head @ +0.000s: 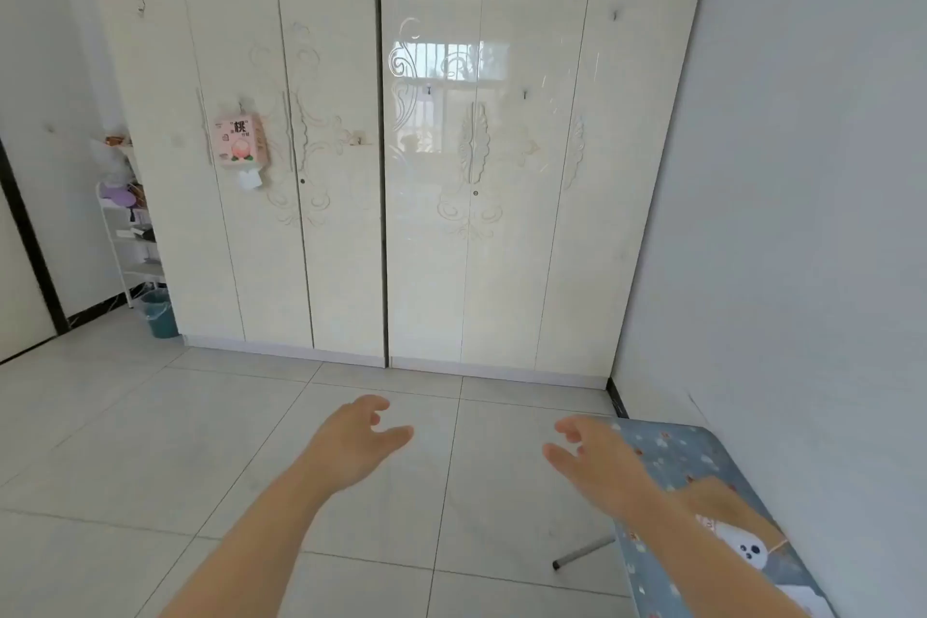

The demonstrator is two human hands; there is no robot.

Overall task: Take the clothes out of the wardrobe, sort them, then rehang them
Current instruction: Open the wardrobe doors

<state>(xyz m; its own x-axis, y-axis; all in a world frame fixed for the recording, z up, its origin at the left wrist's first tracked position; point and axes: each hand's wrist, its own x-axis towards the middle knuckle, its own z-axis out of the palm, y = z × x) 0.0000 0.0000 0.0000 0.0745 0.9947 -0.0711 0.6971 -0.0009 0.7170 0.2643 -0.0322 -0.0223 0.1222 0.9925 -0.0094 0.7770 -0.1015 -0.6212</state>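
I record my left hand [358, 437] and right hand [597, 457] empty, fingers apart and loosely curved, well short of the closed wardrobe [431, 241] straight ahead, its upright door handle [471, 143] lying forward between them, neither hand clearly nearer.

Home bedroom: closed wardrobe [391, 141], tiled floor [150, 442]

Both hands out front, empty, nothing gripped.
L hand [358, 442] and R hand [597, 459]: bare forearms reach fwd from bottom of view, approx level w/ each other, well apart. Fingers loosely spread, slight curl, thumbs turned inward toward each other. No contact w/ anything.
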